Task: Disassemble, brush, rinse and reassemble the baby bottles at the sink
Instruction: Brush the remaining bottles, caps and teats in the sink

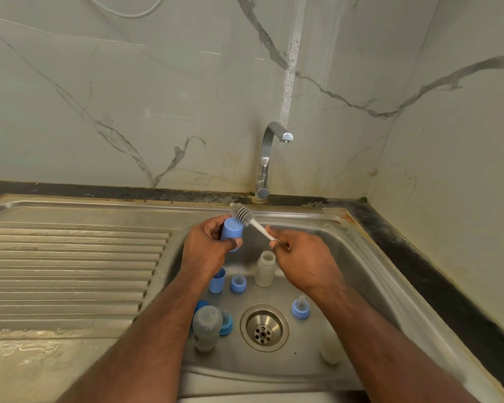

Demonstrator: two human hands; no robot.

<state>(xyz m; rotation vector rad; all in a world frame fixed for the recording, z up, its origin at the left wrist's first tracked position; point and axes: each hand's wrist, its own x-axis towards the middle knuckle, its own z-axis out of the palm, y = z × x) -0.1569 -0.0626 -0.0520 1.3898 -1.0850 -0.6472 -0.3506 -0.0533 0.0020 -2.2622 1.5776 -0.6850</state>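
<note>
A marble wall [128,97] backs a steel sink [361,257], with a ribbed drainboard [70,271] to its left and a chrome tap [266,158] at the back edge, its spout turned right. A round drain [264,328] sits in the middle of the basin floor.

Both forearms reach in over the basin. The left hand [204,245] wraps its fingers and thumb round a blue cap [232,232], held above the basin's back part. The right hand [300,257] pinches the white handle of a brush [240,213] between thumb and fingers; the grey bristle head lies against the cap's upper far edge.

On the basin floor, a clear bottle [264,269] stands open-mouthed below the right hand. A second bottle [205,327] stands left of the drain, and a third bottle [330,347] is near the right wall, partly hidden by the right forearm. A second cap [217,280] stands mouth up beside the left wrist. Three blue collars with clear teats sit apart: one collar [238,283] between the second cap and the first bottle, a right collar [300,308] right of the drain, and a left collar [226,324] just beside the second bottle.
</note>
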